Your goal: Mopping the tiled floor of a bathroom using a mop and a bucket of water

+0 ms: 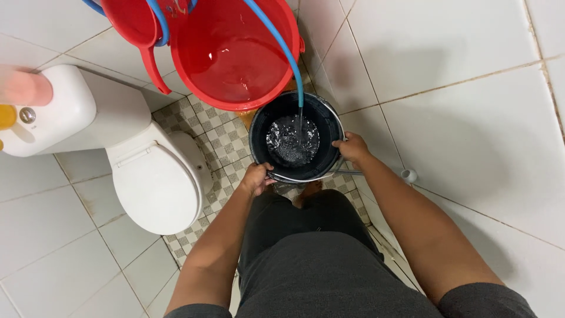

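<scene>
A black bucket (263, 121) with a metal rim stands on the patterned floor in front of me. A blue hose (284, 50) hangs over it and pours water into it; the water inside is rippling. My left hand (255, 178) grips the bucket's near left rim. My right hand (352, 148) holds the right rim. A large red bucket (232, 56) filled with water stands just behind the black one.
A white toilet (156, 182) with its lid shut sits to the left, its tank (56, 112) against the tiled wall. A red scoop (138, 26) hangs on the red bucket's edge. White tiled walls close in on both sides. A small white pipe end (408, 175) pokes out at right.
</scene>
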